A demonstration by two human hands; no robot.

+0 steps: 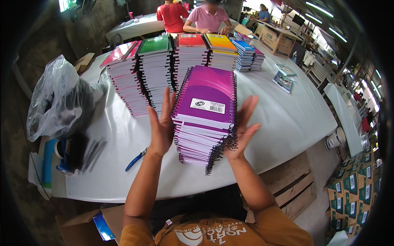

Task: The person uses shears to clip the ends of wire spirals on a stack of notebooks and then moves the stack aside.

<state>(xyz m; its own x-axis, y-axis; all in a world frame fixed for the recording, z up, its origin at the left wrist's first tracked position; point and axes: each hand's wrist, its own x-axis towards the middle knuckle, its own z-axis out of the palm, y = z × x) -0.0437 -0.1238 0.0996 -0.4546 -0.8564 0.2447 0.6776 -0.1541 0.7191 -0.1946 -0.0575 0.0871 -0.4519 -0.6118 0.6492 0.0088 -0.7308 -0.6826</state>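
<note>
A tall stack of purple spiral notebooks (205, 86) stands in front of me on the white-covered table (271, 123). Its top cover carries a white label, and black coils bristle along the right side, uneven lower down. My left hand (161, 127) is at the stack's left side, fingers stretched upward and thumb apart. On the other side, my right hand (242, 133) has its fingers spread, the palm close against the coils. Neither hand is wrapped around a notebook; whether both palms touch the stack is hard to tell.
Behind stand stacks of pink (123, 53), green (155, 46), red (191, 41) and yellow notebooks (221, 43), with small blue notebooks (245, 57) beside them. Left are a plastic bag (61, 98), loose black coils (93, 153) and a blue cutter (135, 160). Two people work beyond the table.
</note>
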